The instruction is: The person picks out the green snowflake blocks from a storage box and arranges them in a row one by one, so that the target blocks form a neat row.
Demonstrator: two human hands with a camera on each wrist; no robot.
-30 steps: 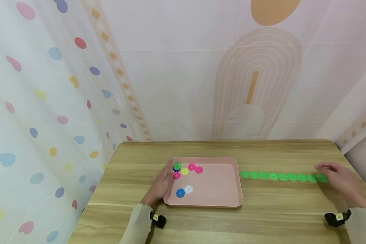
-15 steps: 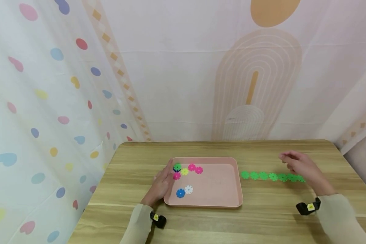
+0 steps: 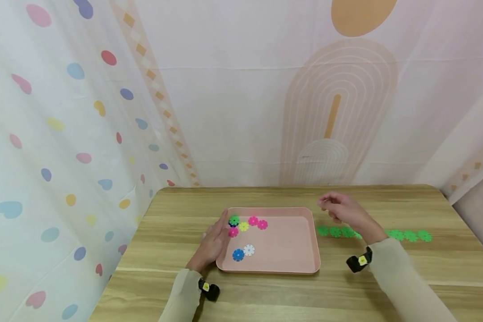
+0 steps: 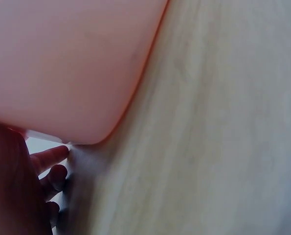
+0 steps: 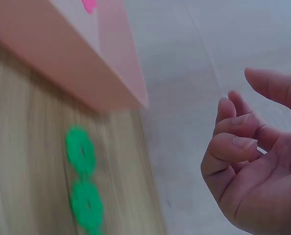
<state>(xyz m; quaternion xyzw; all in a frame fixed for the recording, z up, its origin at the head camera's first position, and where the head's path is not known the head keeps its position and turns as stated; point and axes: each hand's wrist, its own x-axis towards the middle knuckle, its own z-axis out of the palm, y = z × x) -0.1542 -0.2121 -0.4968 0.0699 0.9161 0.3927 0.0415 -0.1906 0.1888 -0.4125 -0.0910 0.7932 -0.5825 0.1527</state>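
My left hand (image 3: 211, 245) rests along the left side of a pink tray (image 3: 283, 245), its fingers fairly straight against the wall. In the tray lie notched, flower-shaped plastic discs: a green disc (image 3: 234, 219) over a dark blue one, a yellow disc (image 3: 243, 226), several pink discs (image 3: 253, 220), a blue disc (image 3: 238, 255) and a white disc (image 3: 248, 250). My right hand (image 3: 348, 215) is raised above a row of green discs (image 3: 410, 235) and hides part of it. In the right wrist view its fingers are loosely bent, the thumb stands apart, and nothing is held.
The tray and the row sit on a wood-grain table (image 3: 273, 295). Right of the tray, the row stretches toward the table's right side. Behind the table hangs a patterned curtain (image 3: 241, 112).
My right hand has moved left from the far end of the green row to near the tray, uncovering the row's right end. The left hand and tray have stayed in place.
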